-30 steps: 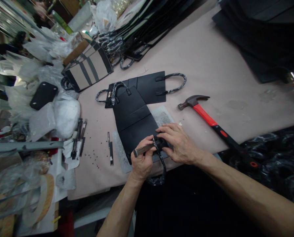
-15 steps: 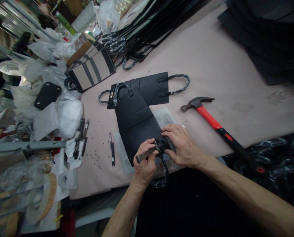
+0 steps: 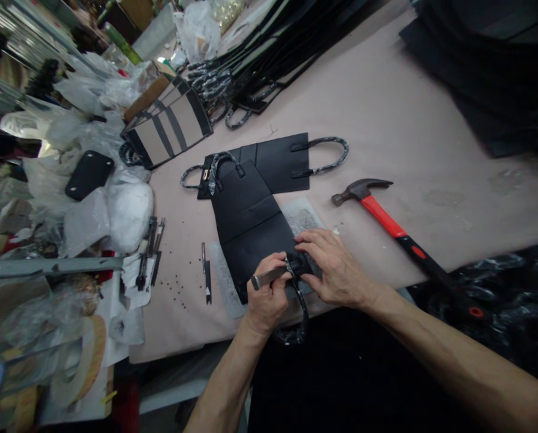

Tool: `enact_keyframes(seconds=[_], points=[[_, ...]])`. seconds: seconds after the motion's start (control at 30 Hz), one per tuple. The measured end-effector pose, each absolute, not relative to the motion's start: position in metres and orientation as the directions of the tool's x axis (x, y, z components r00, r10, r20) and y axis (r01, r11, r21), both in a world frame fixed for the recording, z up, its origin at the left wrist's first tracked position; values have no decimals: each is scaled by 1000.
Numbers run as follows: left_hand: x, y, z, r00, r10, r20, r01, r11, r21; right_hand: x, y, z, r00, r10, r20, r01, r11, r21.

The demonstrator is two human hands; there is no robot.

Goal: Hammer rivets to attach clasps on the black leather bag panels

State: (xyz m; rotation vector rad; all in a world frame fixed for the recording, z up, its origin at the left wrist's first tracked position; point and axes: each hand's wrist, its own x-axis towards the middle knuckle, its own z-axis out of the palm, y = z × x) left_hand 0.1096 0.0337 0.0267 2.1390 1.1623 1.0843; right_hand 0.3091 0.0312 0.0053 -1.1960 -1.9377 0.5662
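Note:
A flat black bag panel [image 3: 251, 225] lies on a clear pad [image 3: 303, 215] near the table's front edge. My left hand [image 3: 265, 299] is closed round a metal punch tool [image 3: 269, 277], whose tip sits at the panel's handle tab. My right hand [image 3: 334, 266] presses its fingers down on that tab, holding the panel flat. The panel's wrapped handle [image 3: 296, 322] hangs over the table edge below my hands. A second black panel with a handle [image 3: 282, 159] lies just behind.
A red-and-black hammer [image 3: 389, 225] lies on the pink table [image 3: 386, 120] to the right. Small tools [image 3: 204, 273] and punched dots lie left of the pad. Plastic bags [image 3: 115, 210] crowd the left side. Stacked black panels [image 3: 269, 54] sit at the back.
Only the camera view shifted slightly; both hands stay at the handle tab with the punch tool in place.

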Motion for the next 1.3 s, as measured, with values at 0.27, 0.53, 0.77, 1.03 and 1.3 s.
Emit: enact_keyframes(seconds=[0.27, 0.53, 0.77, 1.03, 1.3], points=[[114, 38, 20, 365, 830, 421, 490, -556, 671, 308, 30, 3, -253, 870, 423, 508, 491, -708], [116, 38, 18, 314, 869, 383, 446, -491, 749, 365, 1, 4, 105, 890, 444, 849, 152, -505], [116, 35, 11, 274, 877, 394, 431, -479, 765, 421, -21, 6, 276, 958, -77, 941, -286, -183], [118, 36, 17, 309, 895, 321, 482, -438, 759, 394, 9, 50, 119, 741, -661, 64, -670, -740], [118, 36, 21, 323, 903, 283, 490, -415, 766, 374, -18, 147, 196, 980, 22, 507, -82, -858]])
